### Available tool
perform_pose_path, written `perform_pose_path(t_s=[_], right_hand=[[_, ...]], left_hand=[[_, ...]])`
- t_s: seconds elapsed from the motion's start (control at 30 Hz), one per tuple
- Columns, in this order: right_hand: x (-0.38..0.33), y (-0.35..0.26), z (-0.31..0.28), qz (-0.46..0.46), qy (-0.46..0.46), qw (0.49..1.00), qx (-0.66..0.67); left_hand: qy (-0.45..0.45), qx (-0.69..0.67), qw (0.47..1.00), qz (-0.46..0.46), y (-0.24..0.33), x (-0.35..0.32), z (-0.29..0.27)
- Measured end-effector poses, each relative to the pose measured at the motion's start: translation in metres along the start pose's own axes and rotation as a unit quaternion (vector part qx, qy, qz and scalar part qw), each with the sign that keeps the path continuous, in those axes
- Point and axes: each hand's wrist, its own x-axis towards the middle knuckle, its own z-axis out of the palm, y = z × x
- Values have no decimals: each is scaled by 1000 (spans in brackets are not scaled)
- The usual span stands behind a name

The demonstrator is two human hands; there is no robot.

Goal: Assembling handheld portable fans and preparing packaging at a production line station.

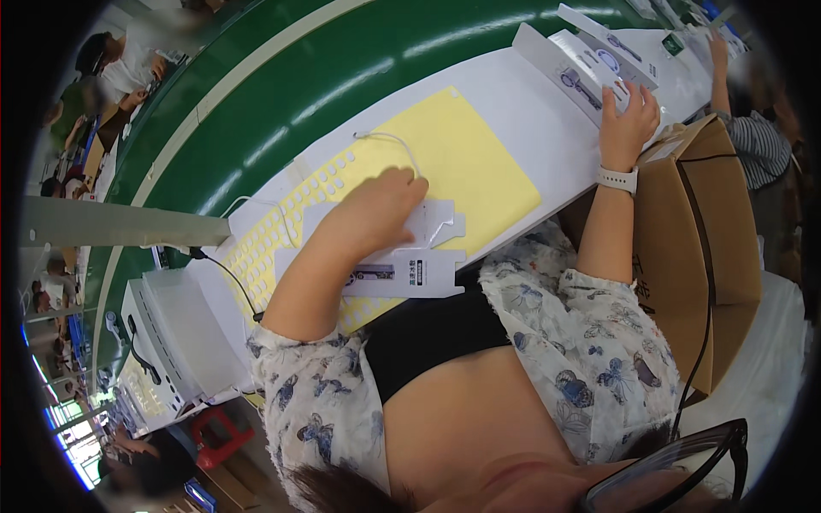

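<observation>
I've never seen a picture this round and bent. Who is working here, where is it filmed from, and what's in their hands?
No machine here: a person works with two bare hands. A wide fisheye camera on their head looks down, which bends straight edges. On the white table lies a yellow sheet with rows of white ovals. The left hand is over a flat printed carton; a white cable runs up to it, but I can't tell whether it is gripped. The right hand, with a white wristband, is at some printed white boxes. Beside the table stands a brown cardboard box.
</observation>
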Motion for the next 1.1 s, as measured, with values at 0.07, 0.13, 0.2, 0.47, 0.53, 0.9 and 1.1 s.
perform_pose_path(t_s=[0.07, 0.13, 0.2, 0.47, 0.53, 0.9, 1.1], right_hand=[[-4, -27, -17, -25, 6, 997, 69], [-10, -56, -28, -77, -35, 989, 125], [-23, -89, -36, -148, -91, 963, 204], [-55, -134, -66, -53, -402, 767, 497], [-58, -143, -74, -29, -390, 759, 521], [-63, -148, -69, 68, -469, 666, 576], [-67, -152, -73, 4, -416, 714, 563]], left_hand=[[27, 24, 998, -43, -8, 4, -5], [36, 35, 996, -69, -12, 2, -8], [-9, 17, 996, -92, -11, 1, -12], [178, -59, 982, -22, -9, -26, -62], [237, -66, 968, -43, -3, -30, -68], [269, -73, 951, -136, 2, -27, -67], [323, -106, 931, -130, -5, -25, -66]])
